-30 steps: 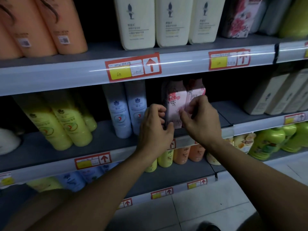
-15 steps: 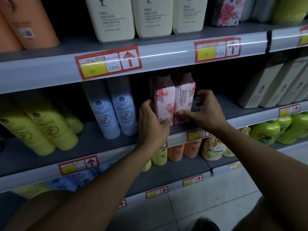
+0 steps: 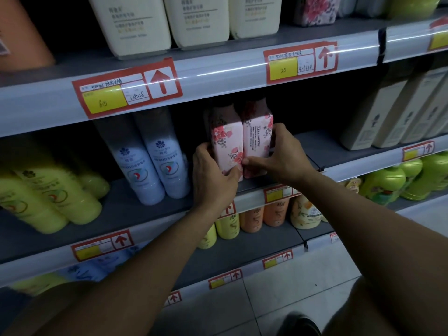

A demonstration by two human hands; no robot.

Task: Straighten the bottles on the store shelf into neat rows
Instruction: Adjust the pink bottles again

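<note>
— Two pink floral bottles, side by side on the middle shelf (image 3: 150, 209) — who has which?

— The left hand (image 3: 213, 180) grips the left floral bottle (image 3: 226, 141), fingers curled round its outer side and thumb across its lower front. The right hand (image 3: 283, 158) grips the right floral bottle (image 3: 257, 139), thumb along the lower front, fingers wrapped round the far side.

— Do the bottles touch?

— Their sides meet between the two hands. Both stand near the shelf's front edge, roughly upright; their caps are lost in shadow, so I cannot say more.

— What sits outside the left hand?

— Two pale blue bottles (image 3: 155, 163), just beside it, then yellow bottles (image 3: 46, 195) further out. Well beyond the right hand stand beige cartons (image 3: 378, 117).

— Above the hands?

— Cream bottles (image 3: 135, 23) on the upper shelf, with a red-and-yellow price tag (image 3: 126, 88) on its rail. Below the wrists, orange bottles (image 3: 264, 214) line the lower shelf.
</note>
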